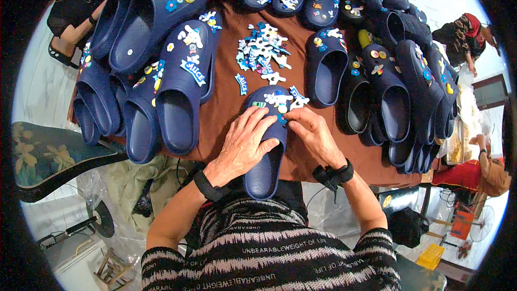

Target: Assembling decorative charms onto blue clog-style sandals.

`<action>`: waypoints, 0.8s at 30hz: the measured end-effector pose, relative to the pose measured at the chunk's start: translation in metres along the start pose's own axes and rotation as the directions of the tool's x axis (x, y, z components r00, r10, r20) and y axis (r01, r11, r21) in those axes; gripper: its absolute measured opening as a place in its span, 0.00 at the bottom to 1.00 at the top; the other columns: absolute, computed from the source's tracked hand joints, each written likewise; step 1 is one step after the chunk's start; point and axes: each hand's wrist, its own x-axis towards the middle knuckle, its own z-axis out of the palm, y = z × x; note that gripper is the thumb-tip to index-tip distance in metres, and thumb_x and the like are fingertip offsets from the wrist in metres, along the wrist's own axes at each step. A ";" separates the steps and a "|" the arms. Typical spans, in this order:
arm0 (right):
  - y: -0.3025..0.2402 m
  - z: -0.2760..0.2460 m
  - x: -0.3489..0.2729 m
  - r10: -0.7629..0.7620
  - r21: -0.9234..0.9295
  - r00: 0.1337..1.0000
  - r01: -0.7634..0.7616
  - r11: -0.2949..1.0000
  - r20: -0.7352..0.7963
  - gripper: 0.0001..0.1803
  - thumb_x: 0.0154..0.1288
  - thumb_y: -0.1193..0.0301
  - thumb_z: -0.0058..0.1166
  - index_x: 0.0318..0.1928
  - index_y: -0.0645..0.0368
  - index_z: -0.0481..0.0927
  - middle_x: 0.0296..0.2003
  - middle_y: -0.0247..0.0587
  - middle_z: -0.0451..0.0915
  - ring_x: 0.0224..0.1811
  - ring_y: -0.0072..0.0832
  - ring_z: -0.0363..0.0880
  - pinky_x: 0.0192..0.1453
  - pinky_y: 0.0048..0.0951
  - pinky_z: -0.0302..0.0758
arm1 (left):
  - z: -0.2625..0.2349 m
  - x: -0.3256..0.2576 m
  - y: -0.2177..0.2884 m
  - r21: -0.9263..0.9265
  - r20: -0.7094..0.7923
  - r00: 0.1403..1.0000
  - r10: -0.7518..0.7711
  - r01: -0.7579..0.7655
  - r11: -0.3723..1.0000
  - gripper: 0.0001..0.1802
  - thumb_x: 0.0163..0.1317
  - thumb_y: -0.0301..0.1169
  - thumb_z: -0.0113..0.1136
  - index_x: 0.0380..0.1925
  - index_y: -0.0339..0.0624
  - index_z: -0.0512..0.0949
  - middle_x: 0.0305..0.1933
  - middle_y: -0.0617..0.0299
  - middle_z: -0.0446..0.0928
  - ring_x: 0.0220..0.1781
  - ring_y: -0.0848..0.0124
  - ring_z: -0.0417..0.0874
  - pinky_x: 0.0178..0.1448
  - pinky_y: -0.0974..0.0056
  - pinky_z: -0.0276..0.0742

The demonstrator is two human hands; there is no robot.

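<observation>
Striped top [258, 250], worn: nearest, this side of navy clog [264, 172]. Navy clog: on brown-clothed worktop [223, 105], toe away, prob. so both hands reach upper. L. hand [245, 137]: clasping navy clog's upper, thumb by opening, prob. for steadiness. R. hand [315, 134]: fingertips together at blue charm [281, 119] on same; grip unclear. Charm pile [264, 48]: just beyond navy clog, presum. for easy reach. Other clogs [180, 91]: both sides of it.

I can reach up the bare strips of table [226, 64] on either side of the charm pile [264, 48], but navy clogs [179, 121] crowd the left, right and far edges, blocking me there
</observation>
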 end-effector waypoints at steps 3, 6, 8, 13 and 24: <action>-0.001 0.004 -0.003 -0.065 -0.099 0.998 0.064 0.993 -0.010 0.12 0.66 0.78 0.58 0.49 0.62 0.82 0.47 0.47 0.80 0.54 0.44 0.78 0.59 0.38 0.75 | 0.003 -0.001 -0.003 -0.006 -0.018 1.000 0.005 -0.005 1.000 0.33 0.71 0.56 0.48 0.65 0.45 0.70 0.70 0.51 0.65 0.76 0.49 0.59 0.72 0.44 0.62; 0.001 0.006 -0.006 -0.154 -0.238 0.988 0.150 0.960 0.005 0.13 0.64 0.80 0.57 0.50 0.62 0.81 0.48 0.47 0.78 0.54 0.46 0.77 0.57 0.40 0.75 | 0.001 0.000 0.001 0.013 -0.016 1.000 -0.001 0.001 1.000 0.33 0.71 0.56 0.48 0.65 0.45 0.70 0.70 0.51 0.65 0.76 0.49 0.59 0.72 0.44 0.62; 0.001 0.006 -0.005 -0.212 -0.284 0.977 0.208 0.936 0.016 0.14 0.63 0.80 0.57 0.50 0.61 0.80 0.49 0.48 0.77 0.54 0.47 0.77 0.56 0.40 0.76 | 0.000 0.000 0.001 -0.008 -0.016 1.000 -0.006 0.006 1.000 0.32 0.71 0.55 0.50 0.65 0.44 0.70 0.71 0.52 0.65 0.76 0.51 0.59 0.72 0.43 0.61; -0.002 -0.013 0.002 -0.215 -0.272 0.974 0.227 0.935 0.073 0.12 0.63 0.79 0.58 0.47 0.60 0.81 0.45 0.49 0.79 0.49 0.48 0.80 0.52 0.40 0.78 | 0.001 0.000 0.001 -0.007 -0.015 1.000 -0.007 0.007 1.000 0.31 0.70 0.53 0.52 0.64 0.43 0.70 0.71 0.52 0.65 0.76 0.52 0.59 0.72 0.42 0.60; 0.048 -0.052 0.153 -0.061 -0.590 0.998 0.065 0.805 0.026 0.09 0.63 0.74 0.53 0.37 0.68 0.83 0.34 0.67 0.81 0.42 0.59 0.82 0.45 0.53 0.79 | 0.001 0.000 -0.001 -0.045 -0.007 1.000 -0.007 0.007 0.999 0.32 0.70 0.54 0.51 0.65 0.44 0.70 0.71 0.50 0.65 0.76 0.50 0.58 0.74 0.43 0.59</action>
